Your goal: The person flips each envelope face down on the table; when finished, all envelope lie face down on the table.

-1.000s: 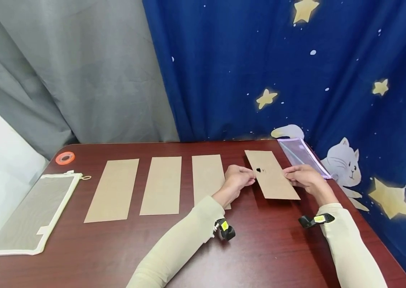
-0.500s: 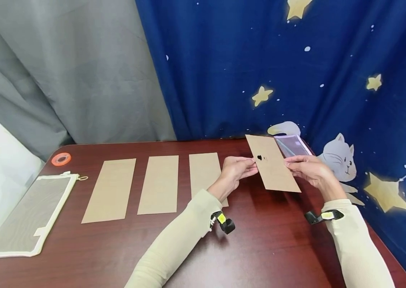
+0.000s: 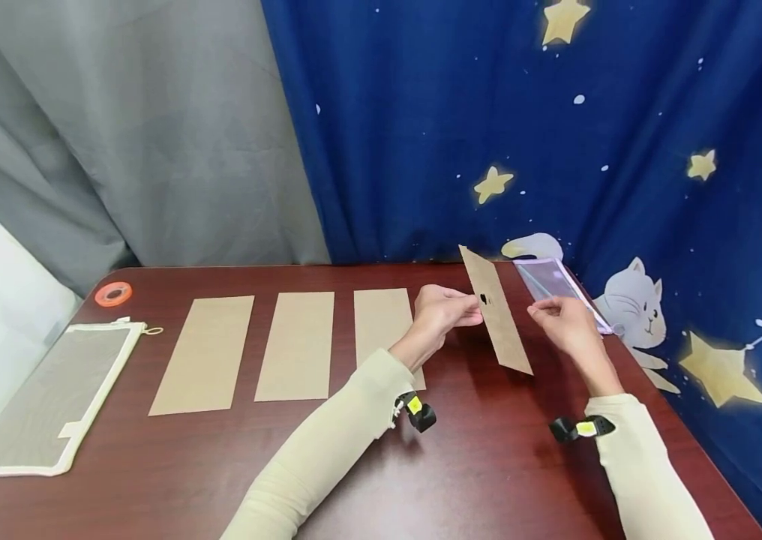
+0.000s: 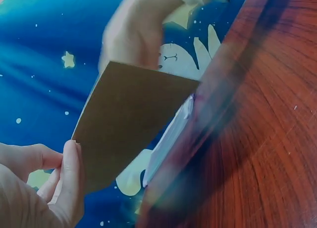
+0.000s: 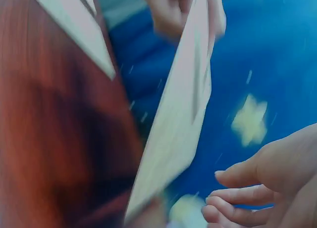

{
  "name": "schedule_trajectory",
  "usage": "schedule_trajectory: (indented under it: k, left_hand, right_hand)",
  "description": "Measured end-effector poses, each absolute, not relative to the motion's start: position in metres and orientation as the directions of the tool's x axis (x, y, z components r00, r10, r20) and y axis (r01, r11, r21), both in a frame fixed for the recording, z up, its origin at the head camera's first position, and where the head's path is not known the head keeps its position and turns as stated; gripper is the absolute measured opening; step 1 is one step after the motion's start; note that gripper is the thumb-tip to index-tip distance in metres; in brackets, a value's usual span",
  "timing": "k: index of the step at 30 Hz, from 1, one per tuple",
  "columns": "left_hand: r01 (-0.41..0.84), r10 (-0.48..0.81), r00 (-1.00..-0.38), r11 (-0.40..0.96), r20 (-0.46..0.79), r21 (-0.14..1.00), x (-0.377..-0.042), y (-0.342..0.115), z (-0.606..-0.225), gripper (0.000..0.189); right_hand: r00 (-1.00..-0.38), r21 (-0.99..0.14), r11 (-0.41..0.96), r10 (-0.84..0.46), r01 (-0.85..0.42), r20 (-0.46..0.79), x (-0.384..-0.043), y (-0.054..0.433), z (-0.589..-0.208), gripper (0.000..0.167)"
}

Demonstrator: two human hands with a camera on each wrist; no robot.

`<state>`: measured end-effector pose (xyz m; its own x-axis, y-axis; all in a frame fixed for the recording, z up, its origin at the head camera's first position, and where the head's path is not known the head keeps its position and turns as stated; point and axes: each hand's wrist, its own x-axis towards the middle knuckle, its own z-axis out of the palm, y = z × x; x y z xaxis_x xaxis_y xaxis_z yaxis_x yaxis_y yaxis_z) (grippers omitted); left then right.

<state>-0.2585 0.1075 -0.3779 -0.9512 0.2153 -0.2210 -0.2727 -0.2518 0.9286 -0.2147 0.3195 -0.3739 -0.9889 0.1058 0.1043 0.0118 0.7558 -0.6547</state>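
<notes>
My left hand [image 3: 439, 313] pinches the left long edge of a flat brown kraft-paper piece [image 3: 501, 322] with a small black mark on it. The piece is raised over the table and tilted steeply. In the left wrist view, thumb and fingertips grip the edge of its plain brown side [image 4: 131, 119]. My right hand [image 3: 568, 326] is apart from it on the right, fingers loosely bent around nothing. The right wrist view shows that hand [image 5: 270, 183] with a gap between it and the paper [image 5: 168, 154]. Layered edges appear near the paper's held end.
Three similar brown paper pieces [image 3: 204, 354] lie in a row on the dark red table [image 3: 489, 465]. A purple-edged clear pouch [image 3: 550, 277] sits at the back right. On the left are a white-edged mesh zip pouch [image 3: 57, 397] and an orange tape roll [image 3: 113, 294]. Curtains hang behind.
Both hands raised the paper piece off the table. My right hand then let go of its right edge and moved slightly down, and the paper turned steeper in my left hand.
</notes>
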Motion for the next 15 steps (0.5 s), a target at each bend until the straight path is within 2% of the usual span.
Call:
schedule_trajectory:
  k: [3, 7, 12, 15]
  left_hand:
    - [-0.245, 0.195, -0.960, -0.237, -0.201, 0.940, -0.259, 0.109, -0.377, 0.009]
    - [-0.221, 0.170, -0.968, -0.234, -0.184, 0.947, -0.260, 0.110, -0.374, 0.009]
    - [-0.212, 0.152, -0.972, -0.242, -0.179, 0.947, -0.258, 0.112, -0.371, 0.010]
    - [-0.201, 0.135, -0.976, -0.228, -0.173, 0.953, -0.257, 0.114, -0.368, 0.008]
  right_hand:
    - [-0.954, -0.490, 0.869, 0.085, -0.071, 0.289, -0.198, 0.289, -0.353, 0.026]
    - [-0.931, -0.356, 0.921, -0.020, -0.159, 0.365, -0.183, 0.250, -0.345, 0.019]
    - [-0.893, -0.187, 0.973, -0.036, -0.133, 0.448, -0.170, 0.224, -0.354, 0.015]
    - [-0.867, -0.129, 0.987, -0.020, -0.097, 0.497, -0.168, 0.220, -0.357, 0.015]
